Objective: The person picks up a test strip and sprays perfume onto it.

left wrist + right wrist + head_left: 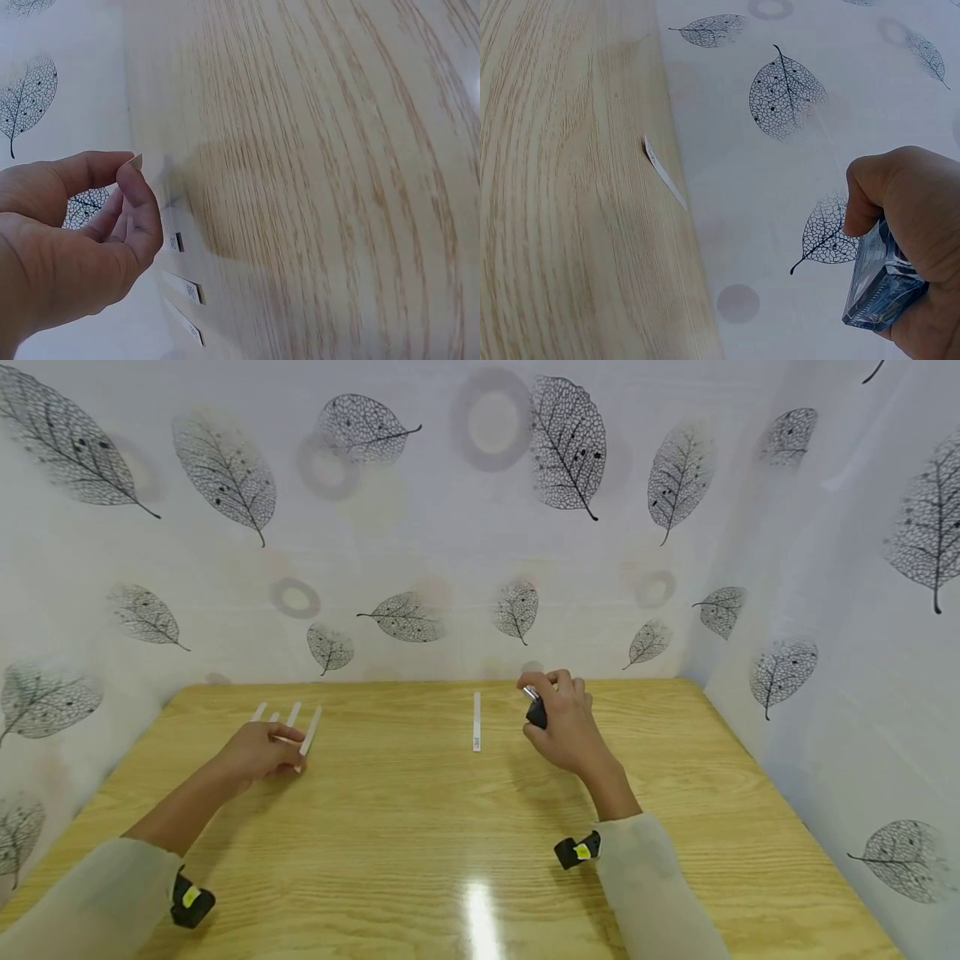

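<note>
nearest us we saw a pale sleeve (97, 897). on the table (390, 835), at ten o'clock, the left hand (258, 755) pinched a white strip (311, 731) between nearly closed fingertips (139, 187), beside more strips (294, 713); at one o'clock, the right hand (568, 722) curled its fingers round a clear block (881, 292). a lone strip (477, 722) lay at twelve.
</note>
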A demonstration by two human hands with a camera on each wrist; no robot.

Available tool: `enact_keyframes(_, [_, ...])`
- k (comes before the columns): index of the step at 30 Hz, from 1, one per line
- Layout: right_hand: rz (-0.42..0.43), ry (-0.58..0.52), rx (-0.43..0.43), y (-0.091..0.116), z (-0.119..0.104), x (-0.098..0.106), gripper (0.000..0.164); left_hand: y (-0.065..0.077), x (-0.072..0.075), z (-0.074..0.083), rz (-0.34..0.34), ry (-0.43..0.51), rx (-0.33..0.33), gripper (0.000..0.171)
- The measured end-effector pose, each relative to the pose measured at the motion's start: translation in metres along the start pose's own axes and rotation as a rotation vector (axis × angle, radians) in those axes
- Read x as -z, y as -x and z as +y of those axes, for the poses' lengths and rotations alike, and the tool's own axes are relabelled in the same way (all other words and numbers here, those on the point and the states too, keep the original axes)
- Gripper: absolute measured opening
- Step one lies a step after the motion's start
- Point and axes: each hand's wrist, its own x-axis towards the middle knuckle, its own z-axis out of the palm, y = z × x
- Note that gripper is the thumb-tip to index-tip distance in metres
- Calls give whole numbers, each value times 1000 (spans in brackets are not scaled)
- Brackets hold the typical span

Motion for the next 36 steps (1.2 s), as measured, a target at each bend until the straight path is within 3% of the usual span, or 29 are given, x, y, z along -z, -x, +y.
enact_keyframes(10, [12, -3, 4, 1, -1, 0, 56, -4, -7, 7, 5, 67, -51, 50])
enact_keyframes(20, [8, -11, 6, 2, -4, 0, 57, -9, -22, 18, -1, 153, -58, 49])
enact_keyframes(36, [-2, -9, 7, 1, -4, 1, 57, -12, -51, 39, -22, 202, -85, 52])
